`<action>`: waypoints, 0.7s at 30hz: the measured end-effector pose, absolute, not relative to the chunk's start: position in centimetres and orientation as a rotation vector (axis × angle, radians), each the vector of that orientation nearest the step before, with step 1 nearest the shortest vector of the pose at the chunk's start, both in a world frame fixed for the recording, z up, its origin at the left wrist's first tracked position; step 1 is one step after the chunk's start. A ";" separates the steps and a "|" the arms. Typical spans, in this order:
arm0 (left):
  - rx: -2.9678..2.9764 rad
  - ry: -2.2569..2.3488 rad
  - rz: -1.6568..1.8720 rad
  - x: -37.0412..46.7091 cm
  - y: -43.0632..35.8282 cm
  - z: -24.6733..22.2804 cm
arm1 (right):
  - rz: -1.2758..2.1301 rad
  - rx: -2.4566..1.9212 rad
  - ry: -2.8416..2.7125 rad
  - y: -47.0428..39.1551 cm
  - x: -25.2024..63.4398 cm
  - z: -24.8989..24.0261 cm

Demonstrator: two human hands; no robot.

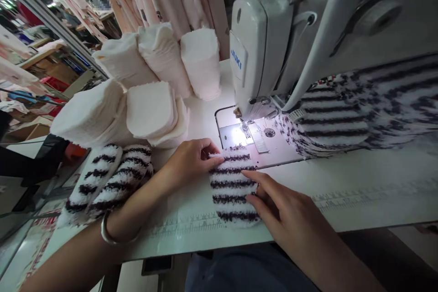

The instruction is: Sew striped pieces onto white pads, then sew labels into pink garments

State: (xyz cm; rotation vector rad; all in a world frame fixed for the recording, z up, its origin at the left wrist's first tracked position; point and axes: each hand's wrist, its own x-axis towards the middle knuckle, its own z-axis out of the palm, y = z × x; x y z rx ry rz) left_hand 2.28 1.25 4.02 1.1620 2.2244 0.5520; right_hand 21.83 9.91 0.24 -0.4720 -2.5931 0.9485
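A fluffy fabric piece with black and white stripes (234,187) lies flat at the front of the sewing machine's lit needle plate (236,134). My left hand (190,164) is closed on its upper left edge, thumb on top and the other fingers partly hidden. On the right edge rest the index finger and thumb of my right hand (284,205), a little apart, with the fabric held at their tips. The presser foot (245,128) sits just beyond the piece's far edge. Whether a second layer lies beneath is hidden.
White fabric stacks (150,107) stand at the back left. Folded striped pieces (116,178) lie beside my left forearm. Right of the needle, more striped pieces (335,118) are heaped under the sewing machine (253,50). A ruler scale (205,223) runs along the table's front edge.
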 end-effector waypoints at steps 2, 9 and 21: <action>1.144 2.230 0.539 2.2 1.3 3.9 | 0.900 -0.462 -2.588 9.6 21.9 -0.2; 1.115 2.247 0.516 1.8 1.3 4.2 | 0.843 -0.358 -2.611 9.2 22.1 -0.7; 1.084 2.261 0.447 1.9 1.9 4.5 | 0.868 -0.330 -2.532 9.1 22.4 -1.6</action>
